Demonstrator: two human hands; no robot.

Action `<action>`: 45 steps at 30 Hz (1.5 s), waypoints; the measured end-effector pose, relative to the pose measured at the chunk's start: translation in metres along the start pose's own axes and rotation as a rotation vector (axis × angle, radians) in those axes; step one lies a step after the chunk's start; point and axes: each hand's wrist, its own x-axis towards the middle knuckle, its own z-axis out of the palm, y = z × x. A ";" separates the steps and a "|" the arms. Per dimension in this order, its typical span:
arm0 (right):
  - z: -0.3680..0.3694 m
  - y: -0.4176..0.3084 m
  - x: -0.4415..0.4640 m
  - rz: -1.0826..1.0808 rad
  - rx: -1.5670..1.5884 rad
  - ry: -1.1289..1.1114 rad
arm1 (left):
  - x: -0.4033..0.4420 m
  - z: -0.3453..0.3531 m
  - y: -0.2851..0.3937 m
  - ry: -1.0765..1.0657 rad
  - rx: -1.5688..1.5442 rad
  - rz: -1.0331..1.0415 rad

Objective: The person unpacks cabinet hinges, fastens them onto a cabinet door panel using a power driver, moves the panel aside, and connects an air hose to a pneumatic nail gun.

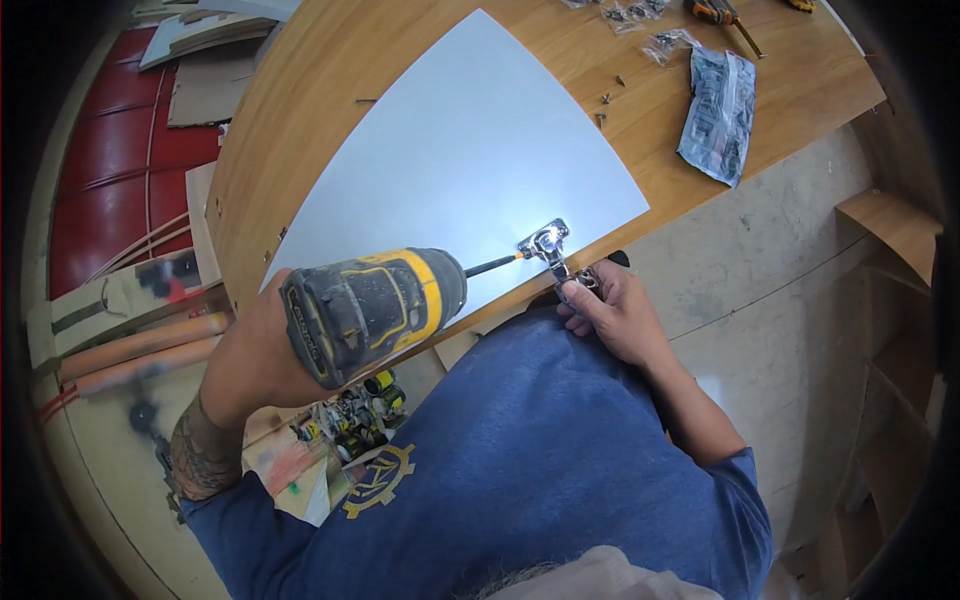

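Hinge [547, 240] sits near the edge of the white panel [450, 130] on the wooden tabletop [570, 60]; the right hand [622, 315] has its grip pinching the hinge's arm, while the left hand [265, 345] holds the drill [370, 310], fingers mostly hidden; the driver bit [492, 266] seems angled, so it could slip and scratch the panel; a slack pinch might let the hinge twist; too much torque could strip a hole.

Hinge [547, 238]: glossy, smooth metal
Panel [450, 140]: smooth, low sheen
Table [815, 85]: grained wood
Drill [375, 312]: matt plastic, scuffed
Shirt [540, 430]: matt cloth
Packet [718, 115]: glossy, crinkled plastic
Screws [601, 119]: probably metal, seen small
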 end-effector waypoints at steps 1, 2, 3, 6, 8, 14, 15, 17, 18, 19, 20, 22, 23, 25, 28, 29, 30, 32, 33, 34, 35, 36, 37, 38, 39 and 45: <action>0.000 0.001 0.000 0.002 0.002 -0.002 | 0.002 -0.003 0.001 -0.013 0.008 0.005; -0.001 0.002 0.001 0.004 0.001 -0.006 | 0.005 -0.003 0.002 -0.022 0.015 0.010; -0.002 0.003 0.002 0.005 0.000 -0.010 | 0.007 -0.004 0.003 -0.028 0.016 0.011; -0.002 0.001 0.002 0.005 0.006 -0.003 | 0.013 -0.007 0.006 -0.048 0.025 0.015; -0.001 0.002 0.001 -0.001 0.007 -0.001 | 0.017 -0.008 0.008 -0.063 0.029 0.017; -0.002 0.002 0.001 -0.003 -0.010 0.007 | 0.024 -0.008 0.014 -0.092 0.009 0.003; -0.002 0.001 0.001 -0.005 -0.017 0.005 | 0.025 -0.007 0.015 -0.096 0.000 -0.005; -0.003 0.003 0.002 -0.006 -0.017 0.006 | 0.026 -0.005 0.016 -0.101 -0.023 -0.033; -0.003 0.003 0.002 -0.007 -0.018 0.007 | 0.027 -0.003 0.017 -0.105 -0.042 -0.051; -0.002 0.003 0.002 -0.008 -0.021 0.008 | 0.028 -0.002 0.018 -0.105 -0.059 -0.073; -0.002 0.003 0.002 -0.009 -0.023 0.010 | 0.028 0.000 0.019 -0.100 -0.093 -0.101; -0.001 0.003 0.001 -0.014 -0.030 0.016 | 0.027 0.005 0.023 -0.082 -0.243 -0.214; -0.001 0.003 0.001 -0.022 -0.015 0.017 | 0.026 0.006 0.023 -0.076 -0.242 -0.210; 0.000 0.003 0.000 -0.040 -0.007 0.025 | 0.023 0.010 0.024 -0.061 -0.359 -0.242; 0.000 0.002 -0.002 -0.031 -0.013 0.033 | 0.020 0.013 0.026 -0.064 -0.462 -0.320; -0.001 0.000 -0.004 -0.017 -0.062 0.033 | 0.017 0.015 0.026 -0.053 -0.460 -0.307; -0.002 -0.002 -0.005 -0.004 -0.108 0.036 | 0.014 0.018 0.026 -0.003 -0.510 -0.342; -0.016 -0.015 -0.013 -0.080 -0.343 0.138 | 0.003 0.029 0.025 0.115 -0.583 -0.382; -0.023 -0.027 -0.021 -0.140 -0.573 0.224 | -0.001 0.030 0.023 0.123 -0.582 -0.364; -0.029 -0.047 -0.027 -0.050 -0.441 0.250 | -0.005 0.030 0.021 0.149 -0.675 -0.322; -0.033 -0.063 -0.031 -0.055 -0.447 0.265 | -0.010 0.032 0.019 0.172 -0.767 -0.280; -0.038 -0.077 -0.033 -0.152 -0.494 0.397 | -0.020 0.046 0.014 0.261 -0.891 -0.329; -0.042 -0.088 -0.031 -0.250 -0.541 0.527 | -0.022 0.052 0.012 0.268 -0.896 -0.314; -0.046 -0.095 -0.021 -0.422 -0.602 0.581 | -0.026 0.056 0.011 0.329 -0.977 -0.334; -0.052 -0.098 -0.004 -0.598 -0.663 0.630 | -0.026 0.061 0.009 0.392 -1.059 -0.352; -0.071 -0.115 0.103 -0.773 -0.970 0.832 | -0.020 0.095 0.002 0.511 -1.104 -0.177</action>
